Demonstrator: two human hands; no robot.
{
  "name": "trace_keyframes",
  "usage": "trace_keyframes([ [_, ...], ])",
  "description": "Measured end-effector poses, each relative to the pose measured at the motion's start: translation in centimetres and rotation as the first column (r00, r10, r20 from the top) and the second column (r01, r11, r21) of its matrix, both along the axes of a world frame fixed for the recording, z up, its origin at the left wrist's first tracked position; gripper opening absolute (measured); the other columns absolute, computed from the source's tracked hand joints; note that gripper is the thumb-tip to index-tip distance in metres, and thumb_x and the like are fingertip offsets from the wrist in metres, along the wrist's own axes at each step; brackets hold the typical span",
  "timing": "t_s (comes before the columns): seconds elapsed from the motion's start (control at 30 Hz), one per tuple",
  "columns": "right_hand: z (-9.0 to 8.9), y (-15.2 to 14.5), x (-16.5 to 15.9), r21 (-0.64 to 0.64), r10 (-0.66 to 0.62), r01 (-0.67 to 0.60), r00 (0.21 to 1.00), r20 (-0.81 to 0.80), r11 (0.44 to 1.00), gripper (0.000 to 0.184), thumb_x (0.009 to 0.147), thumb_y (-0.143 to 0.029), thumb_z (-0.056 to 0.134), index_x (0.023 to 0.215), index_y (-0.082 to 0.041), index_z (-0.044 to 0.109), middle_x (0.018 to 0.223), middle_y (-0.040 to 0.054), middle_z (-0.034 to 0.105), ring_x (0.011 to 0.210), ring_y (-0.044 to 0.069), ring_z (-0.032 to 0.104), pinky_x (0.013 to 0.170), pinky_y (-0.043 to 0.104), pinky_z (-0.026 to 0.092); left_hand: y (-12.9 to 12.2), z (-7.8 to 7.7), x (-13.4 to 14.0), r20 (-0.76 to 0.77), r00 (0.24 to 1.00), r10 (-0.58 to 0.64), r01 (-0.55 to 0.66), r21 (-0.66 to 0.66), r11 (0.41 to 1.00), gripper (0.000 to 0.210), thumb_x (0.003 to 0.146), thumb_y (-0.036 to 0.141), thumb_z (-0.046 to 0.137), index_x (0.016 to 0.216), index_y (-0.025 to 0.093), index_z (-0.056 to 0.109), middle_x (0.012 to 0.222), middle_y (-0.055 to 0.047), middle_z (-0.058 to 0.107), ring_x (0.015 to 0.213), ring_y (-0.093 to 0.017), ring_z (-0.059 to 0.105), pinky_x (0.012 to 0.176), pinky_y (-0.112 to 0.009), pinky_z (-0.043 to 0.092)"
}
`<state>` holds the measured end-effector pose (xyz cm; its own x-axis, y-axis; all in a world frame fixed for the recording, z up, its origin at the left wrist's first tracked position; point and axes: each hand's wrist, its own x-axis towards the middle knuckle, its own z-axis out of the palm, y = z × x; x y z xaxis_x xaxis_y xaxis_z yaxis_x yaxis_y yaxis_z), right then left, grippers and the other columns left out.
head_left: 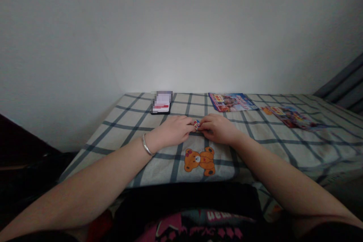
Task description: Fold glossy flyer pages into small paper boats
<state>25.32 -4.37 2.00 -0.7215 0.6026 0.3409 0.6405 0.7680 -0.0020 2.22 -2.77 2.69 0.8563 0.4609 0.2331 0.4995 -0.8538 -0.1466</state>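
Observation:
Between my two hands is a small piece patterned in red, white and blue (196,124), held just above or on the cloth; its exact kind is too small to make out. My left hand (177,127), with a silver bangle at its wrist, pinches the left side of this piece. From the right, the bent fingers of my right hand (217,127) close on its other side. Most of the piece is covered by fingertips. A printed orange bear (200,160) on the cloth shows below both hands.
A checked cloth (136,121) covers the table up to the white wall (181,34). Beyond my left hand lies a phone (162,103) with its screen lit. Two colourful printed packets or booklets (232,102) lie flat at the right; the second one (296,118) is farther right.

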Motion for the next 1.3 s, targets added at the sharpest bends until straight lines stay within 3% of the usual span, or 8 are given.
trace_keyframes([
  [0.17,-0.2,0.4,0.1,0.006,-0.039,0.039,0.999,-0.012,0.999,0.018,0.085,-0.016,0.059,0.098,-0.017,0.072,0.101,0.0079,0.072,0.096,0.021,0.062,0.086,0.033,0.045,0.8,-1.0,-0.1,0.093,0.995,-0.027,0.032,-0.055,0.998,0.030,0.088,0.011,0.052,0.111,0.022,0.068,0.124,-0.005,0.065,0.112,-0.020,0.059,0.098,-0.036,0.047],
  [0.43,0.1,-0.3,-0.7,0.030,-0.139,0.137,0.988,0.074,0.990,0.014,0.089,-0.020,0.057,0.097,-0.017,0.069,0.094,0.0070,0.073,0.091,0.020,0.062,0.081,0.031,0.042,1.2,-1.1,-0.1,0.172,0.985,-0.001,0.022,-0.122,0.992,0.021,0.089,0.013,0.052,0.104,0.016,0.066,0.102,-0.007,0.069,0.101,-0.019,0.063,0.093,-0.033,0.050],
  [0.7,2.3,0.2,-2.1,-0.044,-0.267,0.289,0.925,0.269,0.956,0.014,0.088,-0.023,0.057,0.091,-0.020,0.070,0.093,0.0082,0.074,0.086,0.023,0.068,0.070,0.029,0.045,1.3,-1.0,-0.3,0.194,0.981,0.011,0.019,-0.150,0.988,0.018,0.090,0.018,0.054,0.104,0.017,0.066,0.099,-0.007,0.069,0.096,-0.018,0.064,0.089,-0.031,0.051],
  [0.87,3.4,0.4,-4.4,-0.019,-0.308,0.338,0.880,0.362,0.941,0.020,0.090,-0.023,0.053,0.099,-0.019,0.071,0.098,0.0131,0.073,0.089,0.025,0.069,0.071,0.031,0.049,1.8,-1.0,-0.8,0.171,0.985,0.029,-0.007,-0.128,0.992,0.026,0.088,0.018,0.056,0.113,0.016,0.065,0.104,-0.008,0.069,0.102,-0.020,0.063,0.094,-0.035,0.049],
  [1.0,2.8,0.4,-5.5,-0.021,-0.331,0.356,0.887,0.322,0.934,0.026,0.092,-0.021,0.047,0.109,-0.021,0.067,0.102,0.0117,0.071,0.093,0.025,0.068,0.073,0.032,0.051,2.2,-1.1,-1.1,0.138,0.986,0.098,-0.089,-0.069,0.994,0.018,0.089,0.024,0.057,0.100,0.014,0.068,0.095,-0.008,0.069,0.095,-0.023,0.063,0.089,-0.036,0.050],
  [1.3,2.0,0.4,-4.2,-0.058,-0.311,0.338,0.911,0.270,0.940,0.021,0.088,-0.017,0.048,0.100,-0.018,0.065,0.103,0.0094,0.072,0.100,0.024,0.065,0.083,0.031,0.048,2.2,-1.2,-1.0,0.156,0.982,0.110,-0.103,-0.053,0.993,0.015,0.092,0.026,0.054,0.092,0.015,0.064,0.092,-0.007,0.067,0.090,-0.021,0.062,0.082,-0.034,0.048],
])
